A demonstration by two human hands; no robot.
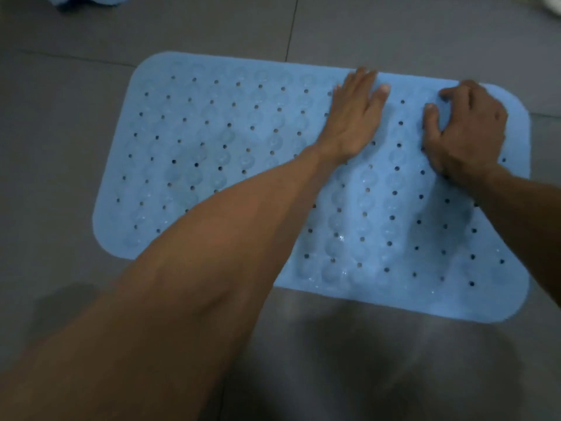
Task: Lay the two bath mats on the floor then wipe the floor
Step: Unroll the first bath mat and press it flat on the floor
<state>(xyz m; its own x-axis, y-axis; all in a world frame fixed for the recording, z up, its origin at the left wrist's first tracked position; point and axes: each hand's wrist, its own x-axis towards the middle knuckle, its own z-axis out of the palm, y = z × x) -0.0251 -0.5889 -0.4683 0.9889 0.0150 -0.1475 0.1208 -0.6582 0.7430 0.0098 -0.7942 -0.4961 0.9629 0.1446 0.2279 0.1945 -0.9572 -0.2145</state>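
Note:
A light blue rubber bath mat (pixel 212 147) with rows of small holes and round bumps lies spread on the grey tiled floor (pixel 60 147). My left hand (pixel 355 117) rests flat on the mat near its far edge, fingers together and stretched out. My right hand (pixel 464 129) presses on the mat's far right part with its fingers curled down onto the surface. Neither hand holds anything. A second blue thing (pixel 88 0), perhaps the other mat, shows only as a sliver at the top left edge.
Grey floor tiles with thin grout lines surround the mat on all sides. A pale object (pixel 551 7) peeks in at the top right corner. A dark shadow falls on the floor in front of the mat.

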